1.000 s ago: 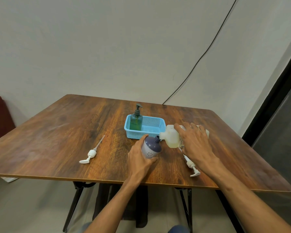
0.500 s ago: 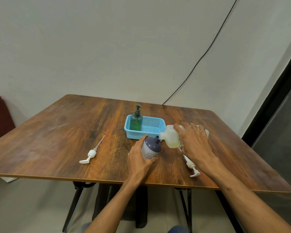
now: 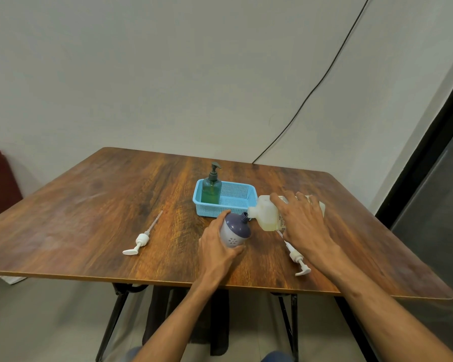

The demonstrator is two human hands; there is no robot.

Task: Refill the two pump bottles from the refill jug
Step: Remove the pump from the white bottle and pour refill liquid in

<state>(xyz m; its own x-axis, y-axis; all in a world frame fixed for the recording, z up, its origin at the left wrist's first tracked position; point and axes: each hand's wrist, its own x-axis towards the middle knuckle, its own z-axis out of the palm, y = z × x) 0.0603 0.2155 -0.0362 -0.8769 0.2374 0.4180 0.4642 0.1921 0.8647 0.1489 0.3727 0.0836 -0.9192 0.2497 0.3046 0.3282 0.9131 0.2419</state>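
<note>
Jug (image 3: 268, 215) tipped in right hand (image 3: 302, 222), spout meeting purple bottle (image 3: 235, 230).

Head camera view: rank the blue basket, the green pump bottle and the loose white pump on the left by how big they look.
1. blue basket, clearly the largest.
2. green pump bottle and loose white pump look close in length; the pump is thinner but nearer the camera, so I won't rank those two.

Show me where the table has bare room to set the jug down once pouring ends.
Bare wood spans the table's left side, beyond the left pump head, and the right edge past the right hand. Crowded: the centre, where the basket, purple bottle, jug and right pump head cluster.
</note>
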